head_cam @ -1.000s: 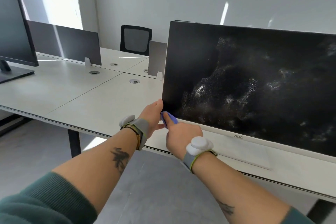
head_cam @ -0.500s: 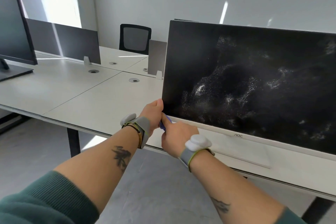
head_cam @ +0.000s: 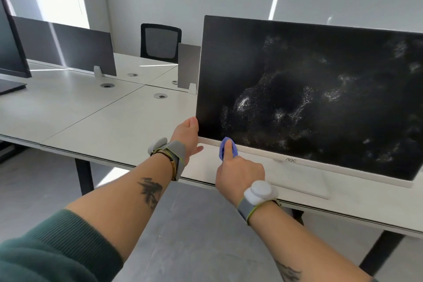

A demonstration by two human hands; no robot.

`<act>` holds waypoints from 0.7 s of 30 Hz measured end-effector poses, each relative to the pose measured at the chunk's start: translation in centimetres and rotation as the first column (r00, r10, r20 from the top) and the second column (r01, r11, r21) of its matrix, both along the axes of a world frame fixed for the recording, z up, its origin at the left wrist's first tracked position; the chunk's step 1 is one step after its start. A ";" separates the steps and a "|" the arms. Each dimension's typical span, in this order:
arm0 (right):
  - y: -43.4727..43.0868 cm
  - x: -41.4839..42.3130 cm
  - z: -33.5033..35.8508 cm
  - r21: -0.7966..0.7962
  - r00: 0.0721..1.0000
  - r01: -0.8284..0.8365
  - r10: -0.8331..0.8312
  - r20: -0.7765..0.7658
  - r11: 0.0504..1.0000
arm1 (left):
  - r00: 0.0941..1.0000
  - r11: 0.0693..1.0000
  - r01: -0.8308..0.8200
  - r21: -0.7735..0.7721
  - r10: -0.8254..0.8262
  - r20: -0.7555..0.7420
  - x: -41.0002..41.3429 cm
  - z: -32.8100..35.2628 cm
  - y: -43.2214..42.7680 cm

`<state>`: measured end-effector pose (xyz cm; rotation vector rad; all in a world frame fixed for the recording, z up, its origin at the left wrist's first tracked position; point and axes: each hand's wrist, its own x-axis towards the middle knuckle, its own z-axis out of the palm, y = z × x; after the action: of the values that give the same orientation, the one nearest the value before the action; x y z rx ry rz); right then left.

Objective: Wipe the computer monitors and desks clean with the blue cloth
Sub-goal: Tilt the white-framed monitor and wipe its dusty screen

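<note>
– Blue cloth (head_cam: 221,150), where is it?
– It is at the bottom edge of the monitor (head_cam: 309,98), near the left corner. It is bunched up under the right hand (head_cam: 240,173).
– What else is around?
– The monitor stands on a white desk (head_cam: 119,130). Its dark screen has pale, dusty smudges. A round cable hole (head_cam: 160,95) sits in the desk to the left. Grey divider panels (head_cam: 66,46) stand along the back. A black office chair (head_cam: 161,40) is behind them, by the wall.
– Is anything hard to see?
– Yes. A second monitor (head_cam: 11,52) at the far left is cut off by the picture's edge. The big monitor's right side is cut off too. The right hand covers most of the cloth, so only a little blue shows. Some fingers of the left hand (head_cam: 185,135) go behind the screen, and I cannot see them.
– How are the hands?
– The left hand holds the screen's bottom left corner, with the thumb up along the edge. The right hand grips the cloth. Its pointing finger is straight and presses the cloth onto the white strip under the screen. Its other fingers are curled in. Both arms reach forward, and each wrist wears a grey band (head_cam: 258,192) with a white knob.
</note>
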<state>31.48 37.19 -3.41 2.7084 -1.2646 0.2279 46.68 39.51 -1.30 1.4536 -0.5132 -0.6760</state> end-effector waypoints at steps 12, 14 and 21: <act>-2.1 -6.1 -1.6 -0.158 0.983 0.002 0.027 0.184 0.987 | 0.999 0.999 -0.039 0.004 0.039 -0.010 -0.3 0.0 0.0; -1.1 -5.7 -1.2 -0.160 0.959 -0.049 0.092 0.269 0.986 | 0.999 0.999 -0.049 0.003 0.049 -0.004 -0.6 0.2 -0.2; 0.3 -1.9 2.6 -0.410 0.816 -0.109 0.317 0.483 0.905 | 0.999 0.998 -0.045 0.040 0.044 0.024 -0.9 0.9 0.9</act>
<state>29.61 37.47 -0.79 2.5190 -0.8733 1.2077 45.81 40.40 -0.38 1.5083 -0.4854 -0.6383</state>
